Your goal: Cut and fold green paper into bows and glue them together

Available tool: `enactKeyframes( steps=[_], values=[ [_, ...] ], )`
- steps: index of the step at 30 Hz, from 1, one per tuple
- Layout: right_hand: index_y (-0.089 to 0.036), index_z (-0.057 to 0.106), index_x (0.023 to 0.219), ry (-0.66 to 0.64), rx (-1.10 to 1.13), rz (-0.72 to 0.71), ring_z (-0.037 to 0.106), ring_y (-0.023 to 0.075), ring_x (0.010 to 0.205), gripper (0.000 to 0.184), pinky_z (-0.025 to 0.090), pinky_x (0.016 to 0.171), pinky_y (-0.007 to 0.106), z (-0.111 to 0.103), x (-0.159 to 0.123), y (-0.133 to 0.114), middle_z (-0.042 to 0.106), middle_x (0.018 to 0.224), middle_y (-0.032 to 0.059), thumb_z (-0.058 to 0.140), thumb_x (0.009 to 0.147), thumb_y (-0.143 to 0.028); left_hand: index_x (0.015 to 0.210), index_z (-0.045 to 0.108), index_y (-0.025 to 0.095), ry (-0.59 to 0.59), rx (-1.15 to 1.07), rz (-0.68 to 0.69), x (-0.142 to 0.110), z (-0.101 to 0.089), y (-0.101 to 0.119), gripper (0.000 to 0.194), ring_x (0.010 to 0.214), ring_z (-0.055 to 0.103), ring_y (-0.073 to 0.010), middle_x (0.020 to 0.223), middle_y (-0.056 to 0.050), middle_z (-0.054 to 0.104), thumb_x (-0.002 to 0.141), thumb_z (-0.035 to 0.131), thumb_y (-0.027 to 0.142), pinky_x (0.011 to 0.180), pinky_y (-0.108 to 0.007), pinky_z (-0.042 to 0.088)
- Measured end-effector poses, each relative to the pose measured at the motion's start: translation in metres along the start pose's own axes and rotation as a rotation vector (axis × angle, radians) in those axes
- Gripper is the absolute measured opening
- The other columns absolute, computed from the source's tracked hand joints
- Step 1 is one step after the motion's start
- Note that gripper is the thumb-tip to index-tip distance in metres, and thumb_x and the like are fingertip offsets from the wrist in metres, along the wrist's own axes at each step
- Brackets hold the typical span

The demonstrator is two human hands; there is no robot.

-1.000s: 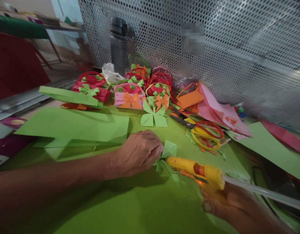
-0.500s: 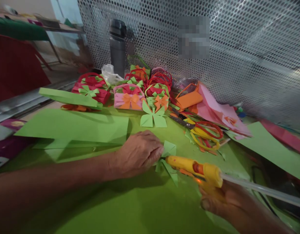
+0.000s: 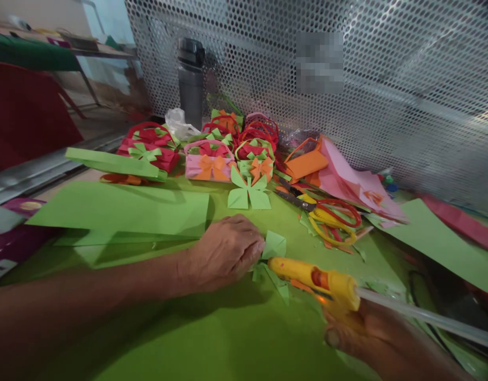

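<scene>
My left hand [image 3: 230, 254] is closed on a light green paper cutout [image 3: 275, 245], whose petal-like flaps stick out to the right of the fingers. Its middle is hidden under the fingertips. In my right hand [image 3: 370, 336] is a yellow glue gun [image 3: 315, 275], with a long clear glue stick [image 3: 426, 317] coming out of its back end and a small orange light glowing. The gun's dark nozzle points left, right at the cutout beside my left fingertips; whether it touches the paper I cannot tell. Just beyond lies another green paper bow cutout [image 3: 249, 194].
Several small paper handbags with bows, one pink [image 3: 210, 165], stand along the back by a grey bottle [image 3: 190, 84] and a perforated metal panel [image 3: 247, 63]. Scissors [image 3: 319, 206] lie among scraps at right. Green paper sheets [image 3: 120, 209] lie at left, pink paper [image 3: 342, 174] at right.
The view shifts very slightly. Both hands, the green cutout and the glue gun keep the same position relative to each other.
</scene>
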State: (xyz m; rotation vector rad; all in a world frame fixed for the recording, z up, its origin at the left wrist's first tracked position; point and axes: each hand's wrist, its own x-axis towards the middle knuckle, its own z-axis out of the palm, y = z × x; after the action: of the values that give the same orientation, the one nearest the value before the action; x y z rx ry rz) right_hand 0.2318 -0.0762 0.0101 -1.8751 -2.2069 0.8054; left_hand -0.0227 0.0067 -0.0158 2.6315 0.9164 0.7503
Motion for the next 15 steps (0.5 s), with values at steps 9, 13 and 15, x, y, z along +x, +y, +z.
enactKeyframes(
  steps=[9, 13, 15],
  values=[
    [-0.021, 0.064, 0.097, -0.092, 0.056, 0.059, 0.06, 0.022, 0.067, 0.045, 0.05, 0.06, 0.031, 0.0019, -0.0017, 0.0063, 0.064, 0.075, 0.0041, 0.047, 0.078, -0.059, 0.077, 0.059, 0.012, -0.012, -0.006, 0.005, -0.0007, 0.0003, -0.0003, 0.03, 0.074, 0.055, -0.0186, 0.074, -0.008, 0.062, 0.091, 0.033, 0.015, 0.075, -0.035, 0.044],
    [-0.024, 0.064, 0.088, -0.061, 0.073, 0.0, 0.06, 0.0232, 0.061, 0.04, 0.05, 0.056, 0.033, -0.0001, -0.0039, 0.0016, 0.064, 0.071, 0.004, 0.05, 0.074, -0.059, 0.078, 0.059, 0.012, -0.014, 0.006, -0.007, 0.0, 0.0005, -0.0004, 0.03, 0.074, 0.055, -0.0187, 0.075, -0.008, 0.063, 0.092, 0.032, 0.016, 0.076, -0.035, 0.044],
    [-0.027, 0.064, 0.093, 0.003, 0.04, -0.076, 0.056, 0.0222, 0.052, 0.036, 0.048, 0.049, 0.032, 0.0002, -0.0054, -0.0018, 0.06, 0.06, 0.0022, 0.05, 0.074, -0.055, 0.078, 0.059, 0.012, -0.019, 0.014, -0.008, 0.0004, 0.001, -0.0012, 0.03, 0.075, 0.055, -0.0188, 0.076, -0.009, 0.063, 0.091, 0.032, 0.016, 0.076, -0.036, 0.044]
  ],
)
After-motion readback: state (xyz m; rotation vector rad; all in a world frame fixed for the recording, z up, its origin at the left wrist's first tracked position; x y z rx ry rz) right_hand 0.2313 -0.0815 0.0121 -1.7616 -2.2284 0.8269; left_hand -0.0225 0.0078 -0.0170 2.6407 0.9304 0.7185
